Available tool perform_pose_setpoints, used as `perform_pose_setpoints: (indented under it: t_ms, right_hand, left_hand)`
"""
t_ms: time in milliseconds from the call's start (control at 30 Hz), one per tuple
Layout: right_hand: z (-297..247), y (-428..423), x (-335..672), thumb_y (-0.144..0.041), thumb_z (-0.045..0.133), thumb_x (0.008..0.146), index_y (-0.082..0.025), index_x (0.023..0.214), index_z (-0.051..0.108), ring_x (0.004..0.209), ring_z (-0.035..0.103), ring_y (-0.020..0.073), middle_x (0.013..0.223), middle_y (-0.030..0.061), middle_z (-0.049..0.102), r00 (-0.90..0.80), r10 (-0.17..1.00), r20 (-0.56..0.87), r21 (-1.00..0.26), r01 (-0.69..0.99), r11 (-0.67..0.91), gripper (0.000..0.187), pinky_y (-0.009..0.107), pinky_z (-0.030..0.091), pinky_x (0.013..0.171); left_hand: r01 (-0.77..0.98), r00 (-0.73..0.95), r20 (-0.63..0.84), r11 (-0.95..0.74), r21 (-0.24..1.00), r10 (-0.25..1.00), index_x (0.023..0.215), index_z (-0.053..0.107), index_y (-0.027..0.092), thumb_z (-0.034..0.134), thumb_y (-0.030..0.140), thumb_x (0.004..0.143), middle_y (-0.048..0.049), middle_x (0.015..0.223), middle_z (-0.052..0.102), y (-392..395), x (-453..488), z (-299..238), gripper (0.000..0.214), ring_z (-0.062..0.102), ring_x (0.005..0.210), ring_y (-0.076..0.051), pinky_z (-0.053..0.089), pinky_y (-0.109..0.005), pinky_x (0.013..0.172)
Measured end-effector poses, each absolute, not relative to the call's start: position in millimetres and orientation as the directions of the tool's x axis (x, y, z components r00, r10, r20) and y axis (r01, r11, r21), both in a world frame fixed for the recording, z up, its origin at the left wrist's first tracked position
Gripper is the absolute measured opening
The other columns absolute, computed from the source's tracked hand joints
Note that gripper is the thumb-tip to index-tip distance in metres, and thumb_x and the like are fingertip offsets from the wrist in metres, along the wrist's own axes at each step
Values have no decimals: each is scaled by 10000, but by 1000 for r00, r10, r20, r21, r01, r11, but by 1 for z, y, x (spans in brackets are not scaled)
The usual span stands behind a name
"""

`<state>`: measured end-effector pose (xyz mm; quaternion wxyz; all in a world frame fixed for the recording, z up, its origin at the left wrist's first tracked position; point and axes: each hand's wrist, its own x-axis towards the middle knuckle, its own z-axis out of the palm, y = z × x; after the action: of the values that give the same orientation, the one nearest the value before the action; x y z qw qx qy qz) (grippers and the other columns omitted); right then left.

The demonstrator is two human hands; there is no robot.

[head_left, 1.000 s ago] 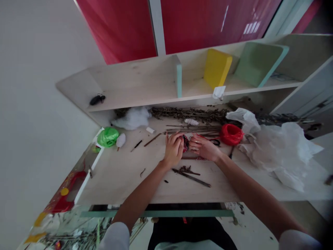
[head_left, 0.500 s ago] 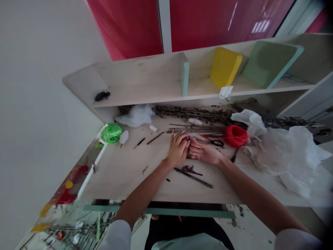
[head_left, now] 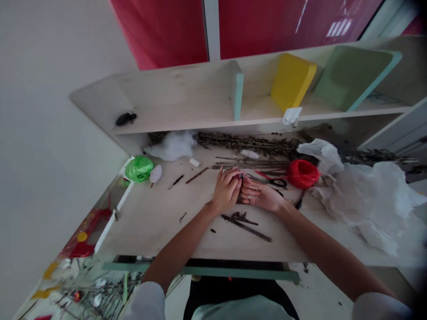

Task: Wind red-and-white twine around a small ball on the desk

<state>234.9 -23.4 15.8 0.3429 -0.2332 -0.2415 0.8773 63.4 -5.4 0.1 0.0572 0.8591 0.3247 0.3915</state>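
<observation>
My left hand [head_left: 225, 189] and my right hand [head_left: 262, 194] meet over the middle of the desk, fingers curled together. Between their fingertips is a small dark and reddish piece [head_left: 240, 176], mostly hidden, whose kind I cannot make out. Right of the hands, a roll of red plastic twine [head_left: 303, 174] has a loose strand running left toward the fingers. Black-handled scissors [head_left: 277, 182] lie between the right hand and that roll, partly covered. Behind the hands are several thin dry sticks [head_left: 233, 163]. In front lie a broken stick [head_left: 250, 229] and a crumpled dry leaf [head_left: 245, 218].
Green twine [head_left: 139, 169], a white tuft on a stick [head_left: 155, 174], a black pen [head_left: 175, 181] and white stuffing [head_left: 175, 146] are at left. Dry branches [head_left: 247, 142] line the back under a shelf [head_left: 183, 122]. A crumpled white plastic bag [head_left: 370, 195] covers the right.
The view has shifted slightly. Both hands stay together at the same spot on the desk, with only slight finger movement around the small piece.
</observation>
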Motion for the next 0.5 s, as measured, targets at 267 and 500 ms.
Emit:
perform_pose_setpoints:
  t_ms: [267, 500]
  right_hand:
    - [14, -23, 235, -355, 588, 896, -202, 653, 404, 504, 289, 108, 522, -72, 180, -691, 700, -179, -555, -516, -652, 340, 253, 431, 617]
    - [16, -22, 238, -326, 574, 904, -204, 655, 398, 489, 271, 103, 524, -73, 181, -679, 707, -196, -569, -509, -646, 329, 239, 415, 582]
  left_hand:
    - [485, 476, 669, -805, 342, 571, 1051, 565, 186, 320, 209, 948, -94, 1230, 600, -3, 65, -4, 268, 472, 1234, -220, 236, -509, 1143]
    - [472, 483, 670, -812, 343, 564, 997, 577, 186, 336, 217, 930, -96, 1227, 606, -2, 66, -4, 252, 471, 1241, -224, 269, -504, 1127]
